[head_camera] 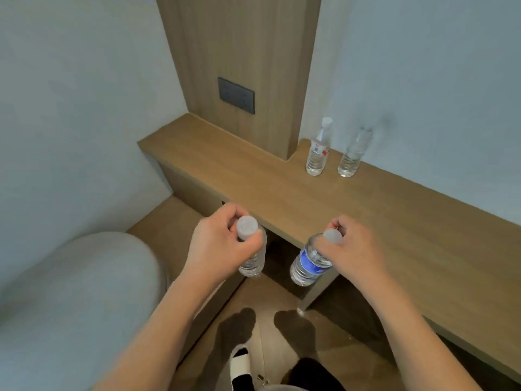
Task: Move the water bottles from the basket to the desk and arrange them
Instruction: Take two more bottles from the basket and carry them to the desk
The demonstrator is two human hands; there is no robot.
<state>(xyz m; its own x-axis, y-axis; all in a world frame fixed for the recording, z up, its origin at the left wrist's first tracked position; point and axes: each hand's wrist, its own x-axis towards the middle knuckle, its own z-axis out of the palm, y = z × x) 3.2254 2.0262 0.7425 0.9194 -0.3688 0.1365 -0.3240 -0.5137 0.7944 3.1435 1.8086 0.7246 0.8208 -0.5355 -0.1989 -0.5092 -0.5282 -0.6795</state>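
Note:
My left hand point(218, 244) grips a clear unlabelled water bottle point(253, 263) round its neck, just under the white cap. My right hand point(349, 246) grips a blue-labelled water bottle point(308, 263) the same way. Both bottles hang upright in the air in front of the wooden desk's point(366, 218) near edge, below its top. Two more bottles stand against the wall at the back of the desk: one with a red and white label point(318, 150) and a clear one point(353, 155) right of it. The basket is out of sight.
A wooden wall panel point(239, 66) with a dark socket plate point(236, 95) rises behind the desk's left part. A grey rounded cushion or chair back point(76, 300) fills the lower left. My feet point(242, 362) stand on the wooden floor below.

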